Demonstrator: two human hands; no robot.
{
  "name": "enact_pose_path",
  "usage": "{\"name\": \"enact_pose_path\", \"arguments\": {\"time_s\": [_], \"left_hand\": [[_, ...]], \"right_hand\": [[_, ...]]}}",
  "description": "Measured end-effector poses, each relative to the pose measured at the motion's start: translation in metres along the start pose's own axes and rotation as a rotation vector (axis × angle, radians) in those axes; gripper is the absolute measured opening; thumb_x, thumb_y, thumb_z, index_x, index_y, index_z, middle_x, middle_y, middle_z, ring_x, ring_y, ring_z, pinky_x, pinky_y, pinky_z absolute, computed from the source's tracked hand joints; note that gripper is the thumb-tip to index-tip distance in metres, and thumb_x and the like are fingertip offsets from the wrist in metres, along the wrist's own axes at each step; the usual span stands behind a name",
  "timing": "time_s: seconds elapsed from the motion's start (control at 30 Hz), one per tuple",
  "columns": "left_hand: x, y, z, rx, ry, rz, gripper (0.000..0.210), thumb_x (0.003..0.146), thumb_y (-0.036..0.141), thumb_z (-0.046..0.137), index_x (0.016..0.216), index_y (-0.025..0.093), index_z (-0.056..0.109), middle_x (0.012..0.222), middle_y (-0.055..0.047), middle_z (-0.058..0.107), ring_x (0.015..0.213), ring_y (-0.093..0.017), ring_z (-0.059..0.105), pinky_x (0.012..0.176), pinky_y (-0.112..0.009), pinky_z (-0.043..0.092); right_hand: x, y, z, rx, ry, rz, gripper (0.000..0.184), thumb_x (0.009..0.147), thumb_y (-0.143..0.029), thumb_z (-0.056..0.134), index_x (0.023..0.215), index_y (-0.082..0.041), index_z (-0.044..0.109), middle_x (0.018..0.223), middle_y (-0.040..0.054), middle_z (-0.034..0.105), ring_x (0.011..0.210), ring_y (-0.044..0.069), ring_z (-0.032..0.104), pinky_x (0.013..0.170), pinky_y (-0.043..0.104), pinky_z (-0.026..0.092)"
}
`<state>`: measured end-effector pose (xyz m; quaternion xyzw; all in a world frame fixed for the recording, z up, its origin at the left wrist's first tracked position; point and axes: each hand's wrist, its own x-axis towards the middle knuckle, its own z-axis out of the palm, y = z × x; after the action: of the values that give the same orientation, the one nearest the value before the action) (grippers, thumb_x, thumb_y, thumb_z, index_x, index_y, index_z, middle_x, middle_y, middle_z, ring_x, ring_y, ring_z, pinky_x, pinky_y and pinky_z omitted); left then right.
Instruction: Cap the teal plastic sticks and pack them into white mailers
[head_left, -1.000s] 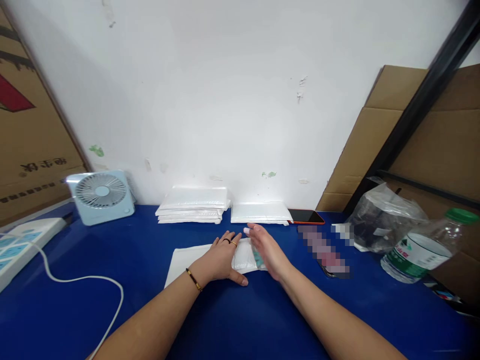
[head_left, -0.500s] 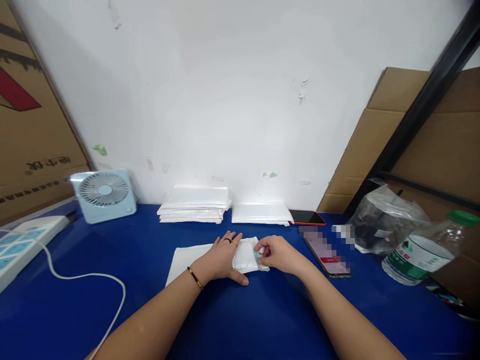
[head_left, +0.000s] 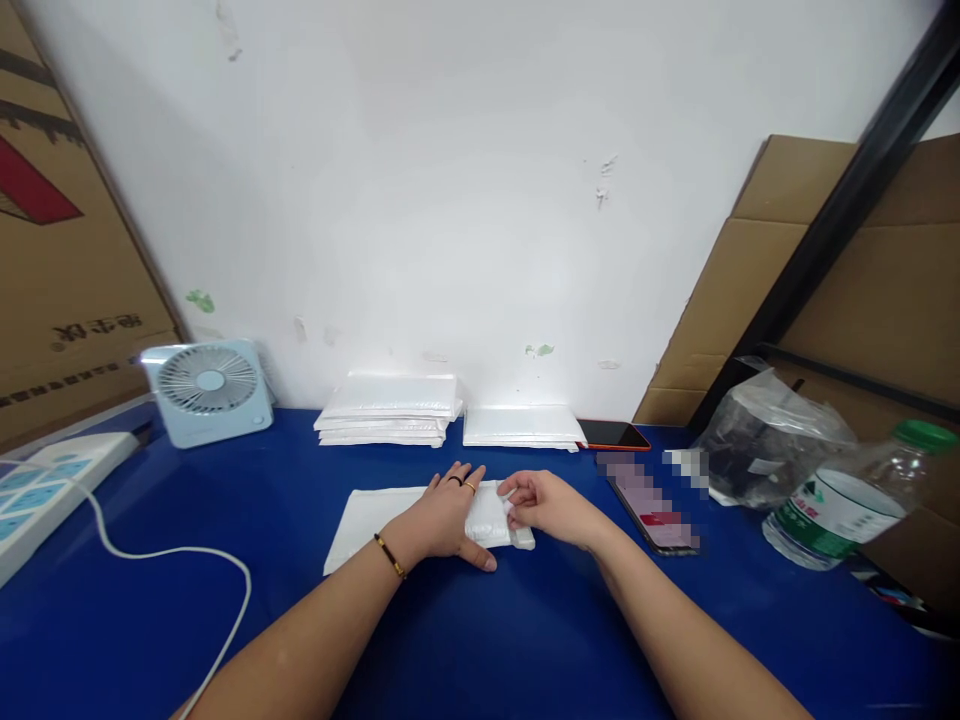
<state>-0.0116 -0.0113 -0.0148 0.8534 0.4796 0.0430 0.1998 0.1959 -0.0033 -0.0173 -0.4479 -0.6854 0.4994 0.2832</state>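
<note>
"Where does the white padded envelope point(head_left: 487, 518) lie?"

"Flat on the blue table point(head_left: 420, 640), under the fingers of the left hand point(head_left: 442, 525), with its right end just beneath the fingertips of the right hand point(head_left: 553, 510)."

"And how are the fingers set?"

"The left ones are spread palm-down, pressing and grasping nothing, the thumb splayed past the near edge. The right thumb and fingers curl together over the end. Something white shows at their tips, but I can't tell whether they pinch it or only touch."

"How would you work that end?"

"I'd let the left palm anchor, firm enough to stop sliding, light enough not to crease the bubbled part between the two hands. The right fingertips should work low, in small moves along the surface; lifting would probably pucker it."

"Anything to mind nearby?"

"The taller stack point(head_left: 390, 405) sits beyond the left fingertips, the shorter stack point(head_left: 521, 426) beyond the right. A phone point(head_left: 646, 508) lies to the right of the right fingers, so I'd avoid wide outward sweeps."
</note>
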Motion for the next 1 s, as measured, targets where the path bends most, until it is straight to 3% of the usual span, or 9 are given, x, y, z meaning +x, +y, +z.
{"name": "enact_pose_path", "arguments": {"time_s": [0.1,0.2,0.33,0.5,0.6,0.7,0.77,0.87,1.0], "left_hand": [[0.000,-0.001,0.000,0.010,0.000,0.009,0.126,0.042,0.068,0.066,0.141,0.019,0.007,0.146,-0.016,0.012,0.134,-0.034,0.004,0.106,-0.051,0.011],[0.000,-0.002,0.001,0.021,0.001,0.018,0.124,0.043,0.069,0.065,0.141,0.019,0.007,0.146,-0.015,0.012,0.134,-0.034,0.004,0.106,-0.050,0.011],[0.001,-0.002,0.002,0.031,0.005,0.024,0.124,0.043,0.067,0.066,0.141,0.018,0.007,0.147,-0.015,0.012,0.134,-0.034,0.004,0.106,-0.051,0.012],[0.000,0.000,-0.003,0.051,-0.021,0.019,0.121,0.046,0.066,0.065,0.141,0.017,0.008,0.147,-0.015,0.012,0.134,-0.034,0.004,0.106,-0.051,0.009],[-0.003,0.004,-0.007,0.091,-0.004,0.039,0.119,0.046,0.064,0.066,0.140,0.018,0.010,0.146,-0.015,0.014,0.134,-0.035,0.004,0.105,-0.053,0.008],[-0.012,0.020,-0.010,0.141,0.110,0.062,0.107,0.046,0.056,0.070,0.135,0.019,0.025,0.140,-0.015,0.028,0.131,-0.035,0.017,0.104,-0.050,0.016],[-0.023,0.037,-0.010,0.162,0.191,0.060,0.082,0.051,0.043,0.071,0.124,0.020,0.042,0.126,-0.013,0.043,0.120,-0.031,0.036,0.098,-0.043,0.031],[-0.047,0.060,-0.003,0.187,0.220,0.017,0.045,0.062,0.022,0.061,0.107,0.022,0.053,0.105,-0.009,0.054,0.097,-0.025,0.053,0.083,-0.038,0.043],[-0.083,0.074,0.022,0.056,0.311,-0.024,0.069,0.048,0.037,0.074,0.110,0.021,0.050,0.110,-0.008,0.053,0.106,-0.030,0.048,0.092,-0.043,0.039]], "right_hand": [[-0.002,-0.001,0.000,0.096,0.064,0.037,0.030,0.061,-0.010,0.054,0.089,-0.019,0.056,0.069,0.0003,0.065,0.066,0.016,0.064,0.065,0.030,0.051],[-0.005,-0.004,-0.001,0.183,-0.005,0.082,0.033,0.061,-0.011,0.053,0.093,-0.020,0.054,0.071,-0.0003,0.065,0.065,0.016,0.065,0.064,0.030,0.052],[-0.012,-0.010,-0.002,0.106,0.028,0.107,0.033,0.064,-0.012,0.050,0.096,-0.019,0.049,0.063,-0.0012,0.063,0.057,0.016,0.064,0.058,0.029,0.052],[-0.016,-0.016,0.001,0.197,-0.180,0.154,0.037,0.067,-0.010,0.043,0.102,-0.020,0.045,0.073,0.0003,0.062,0.068,0.018,0.066,0.066,0.032,0.052],[-0.012,-0.013,-0.008,-0.045,-0.083,0.066,0.040,0.065,-0.005,0.040,0.102,-0.019,0.047,0.080,0.0023,0.060,0.068,0.015,0.063,0.065,0.030,0.049],[-0.007,-0.006,-0.019,-0.479,0.037,-0.217,0.044,0.056,0.003,0.041,0.091,-0.019,0.056,0.091,0.0029,0.056,0.082,0.015,0.056,0.074,0.029,0.044],[-0.007,-0.004,-0.023,-0.636,-0.045,-0.340,0.039,0.053,0.004,0.045,0.081,-0.019,0.060,0.094,0.0020,0.053,0.084,0.014,0.053,0.073,0.025,0.042],[-0.013,-0.006,-0.022,-0.677,-0.249,-0.355,0.028,0.056,-0.002,0.053,0.077,-0.018,0.061,0.090,0.0003,0.050,0.071,0.010,0.050,0.060,0.020,0.040],[-0.024,-0.015,-0.014,-0.667,-0.481,-0.368,0.034,0.053,-0.015,0.069,0.086,-0.020,0.060,0.083,-0.0026,0.051,0.068,0.010,0.049,0.058,0.019,0.039]]}}
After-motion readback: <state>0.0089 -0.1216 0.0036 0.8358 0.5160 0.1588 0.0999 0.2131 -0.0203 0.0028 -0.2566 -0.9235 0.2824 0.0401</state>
